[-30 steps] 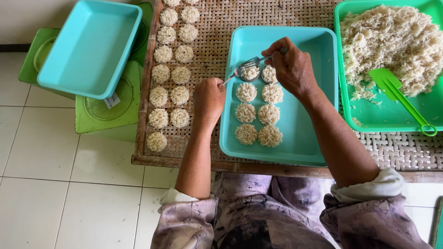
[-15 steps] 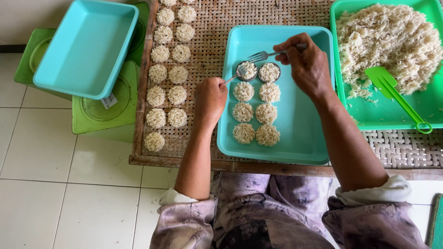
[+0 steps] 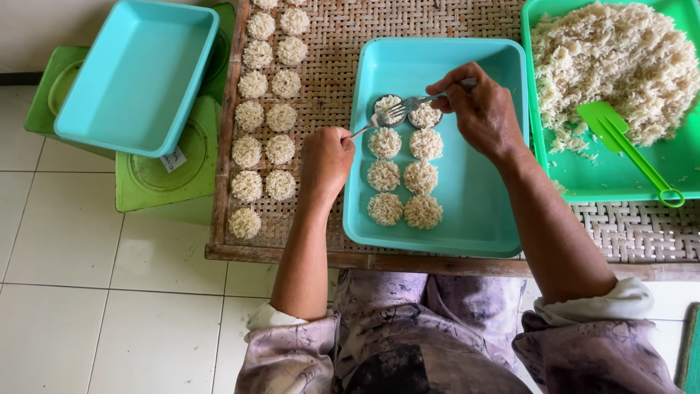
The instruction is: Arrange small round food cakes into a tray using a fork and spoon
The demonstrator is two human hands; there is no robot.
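Your right hand (image 3: pixel 477 109) pinches a fork (image 3: pixel 408 106) by its handle, tines resting on the small round mould (image 3: pixel 387 108) at the far end of the teal tray (image 3: pixel 467 219). Your left hand (image 3: pixel 326 157) is closed around the mould's thin handle — it sits just left of the tray, on the woven worktop (image 3: pixel 350 36). Noodle discs (image 3: pixel 403 179) lie in two columns right under the fork, near both grips. More discs (image 3: pixel 264 117) line the worktop left of your left hand.
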